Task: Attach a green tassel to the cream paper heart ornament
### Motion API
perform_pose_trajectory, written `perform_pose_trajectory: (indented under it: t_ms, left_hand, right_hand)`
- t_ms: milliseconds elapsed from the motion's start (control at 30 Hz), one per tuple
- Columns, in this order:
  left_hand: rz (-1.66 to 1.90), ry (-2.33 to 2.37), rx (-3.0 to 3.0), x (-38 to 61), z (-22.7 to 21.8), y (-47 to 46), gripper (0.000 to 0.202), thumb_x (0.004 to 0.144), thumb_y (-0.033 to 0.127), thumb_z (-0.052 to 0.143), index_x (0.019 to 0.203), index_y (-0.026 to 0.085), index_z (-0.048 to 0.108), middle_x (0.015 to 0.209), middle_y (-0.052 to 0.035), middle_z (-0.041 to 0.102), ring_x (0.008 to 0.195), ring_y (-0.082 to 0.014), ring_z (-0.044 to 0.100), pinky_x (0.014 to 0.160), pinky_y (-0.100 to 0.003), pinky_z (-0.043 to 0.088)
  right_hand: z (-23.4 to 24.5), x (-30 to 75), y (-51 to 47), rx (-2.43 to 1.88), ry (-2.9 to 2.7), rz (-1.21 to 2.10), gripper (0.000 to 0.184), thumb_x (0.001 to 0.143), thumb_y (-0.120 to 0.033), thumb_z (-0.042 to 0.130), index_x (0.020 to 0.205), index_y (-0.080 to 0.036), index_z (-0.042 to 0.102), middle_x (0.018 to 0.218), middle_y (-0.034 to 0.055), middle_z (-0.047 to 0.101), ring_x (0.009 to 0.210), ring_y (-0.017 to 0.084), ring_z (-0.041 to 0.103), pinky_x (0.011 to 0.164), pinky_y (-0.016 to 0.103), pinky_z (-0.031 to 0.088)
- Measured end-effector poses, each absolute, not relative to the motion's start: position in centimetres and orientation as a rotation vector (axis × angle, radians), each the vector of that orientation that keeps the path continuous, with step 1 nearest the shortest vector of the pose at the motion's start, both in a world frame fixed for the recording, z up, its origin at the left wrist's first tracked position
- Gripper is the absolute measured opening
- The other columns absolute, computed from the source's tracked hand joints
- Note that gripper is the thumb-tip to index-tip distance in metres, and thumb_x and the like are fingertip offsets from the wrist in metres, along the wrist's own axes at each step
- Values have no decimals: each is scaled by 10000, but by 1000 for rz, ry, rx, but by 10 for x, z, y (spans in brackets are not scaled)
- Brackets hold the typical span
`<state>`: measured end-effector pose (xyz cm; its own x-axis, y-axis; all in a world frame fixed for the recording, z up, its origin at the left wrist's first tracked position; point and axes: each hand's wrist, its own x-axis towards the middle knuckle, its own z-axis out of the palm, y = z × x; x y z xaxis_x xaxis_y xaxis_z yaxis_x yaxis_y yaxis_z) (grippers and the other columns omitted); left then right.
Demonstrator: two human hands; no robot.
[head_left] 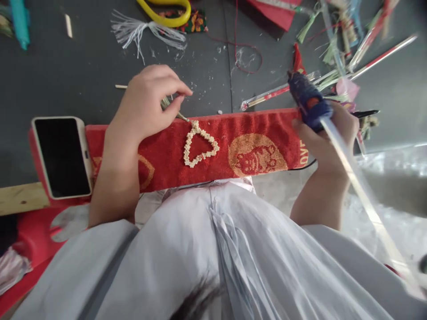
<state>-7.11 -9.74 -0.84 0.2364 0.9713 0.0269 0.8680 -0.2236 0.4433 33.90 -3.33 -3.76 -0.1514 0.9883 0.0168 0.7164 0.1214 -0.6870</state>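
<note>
My right hand (343, 126) is wrapped round a dark blue hot glue gun (308, 100), its nozzle pointing up and away. From its rear a long clear glue stick (363, 195) runs down to the right. My left hand (147, 100) hovers over the towel's far edge, thumb and forefinger pinched together; whatever lies between the tips is too small to make out. Below it, a greenish stem (182, 116) passes under the thumb and meets a cream beaded loop (202, 155). This roughly triangular loop lies flat on a folded red towel (167, 164) with gold patterns.
On the left, a phone (60, 155) lies beside the towel. Yellow-handled scissors (163, 18) and a pale thread tassel (147, 31) lie farther back. Wrapped sticks (267, 95) and small tassels (308, 24) crowd the right. A red cord (235, 35) loops across the dark table.
</note>
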Motion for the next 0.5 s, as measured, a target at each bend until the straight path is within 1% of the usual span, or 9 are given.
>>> perform_pose_trajectory:
  t_ms: [100, 200, 267, 333, 367, 400, 433, 467, 500]
  left_hand:
    - [450, 1762, 2199, -71, 0, -100, 424, 1059, 367, 383, 1189, 184, 743, 1237, -69, 705, 1174, -198, 601, 1066, -334, 456]
    - [523, 1782, 2282, -76, -1, -106, 262, 968, 287, 561, 1100, 199, 769, 1129, -68, 740, 1076, -208, 625, 986, -353, 489]
    - [611, 1788, 2343, -79, -4, -113, 221, 961, 269, 588, 1070, 210, 771, 1080, -62, 750, 1025, -198, 634, 933, -351, 505]
    - [656, 1771, 2414, -79, -7, -123, 197, 960, 239, 605, 1067, 216, 768, 1057, -41, 756, 992, -182, 645, 899, -334, 524]
    - [706, 1754, 2465, -78, -9, -129, 174, 944, 229, 620, 1030, 211, 771, 1022, -38, 757, 955, -183, 649, 866, -333, 534]
    - [695, 1773, 2459, -77, -10, -135, 180, 967, 230, 602, 1034, 214, 768, 1015, -32, 755, 952, -183, 654, 861, -334, 537]
    - [718, 1789, 2443, -74, -12, -141, 182, 972, 230, 594, 1024, 218, 768, 979, -26, 748, 947, -184, 657, 874, -337, 540]
    - [729, 1829, 2394, -70, -14, -147, 190, 971, 212, 587, 1039, 213, 765, 990, -32, 744, 972, -190, 660, 904, -347, 539]
    - [734, 1840, 2377, -67, -16, -153, 192, 985, 212, 577, 1030, 218, 763, 974, -28, 745, 949, -184, 659, 888, -344, 537]
  right_hand:
    - [-36, 338, -29, -1735, -2009, 372, 465, 629, -420, 853, 1003, -154, 778, 754, 42, 683, 669, 116, 550, 663, 306, 415]
    - [-39, 331, -28, -1830, -2039, 194, 481, 595, -386, 824, 1012, -155, 761, 820, 47, 717, 722, 173, 621, 722, 332, 498]
    - [-42, 326, -27, -1970, -2020, 131, 476, 612, -340, 798, 1045, -148, 751, 910, 83, 750, 831, 244, 681, 819, 391, 536]
    - [-45, 320, -27, -2107, -2003, 126, 491, 652, -286, 779, 1114, -129, 735, 1039, 132, 764, 985, 306, 705, 922, 432, 532]
    - [-45, 317, -27, -2155, -2004, 130, 493, 676, -256, 769, 1148, -123, 722, 1102, 149, 759, 1057, 322, 700, 963, 440, 522]
    - [-46, 314, -28, -2186, -2012, 132, 491, 703, -234, 760, 1178, -123, 708, 1161, 161, 748, 1120, 328, 687, 998, 444, 511]
    - [-46, 311, -29, -2201, -2025, 134, 485, 732, -220, 753, 1204, -128, 693, 1215, 168, 732, 1174, 329, 669, 1028, 446, 500]
    - [-47, 309, -31, -2208, -2035, 142, 475, 760, -216, 748, 1223, -133, 681, 1255, 172, 717, 1214, 329, 651, 1052, 448, 488]
    - [-47, 306, -33, -2213, -2038, 151, 464, 785, -219, 744, 1236, -135, 670, 1280, 178, 705, 1239, 328, 635, 1068, 450, 478]
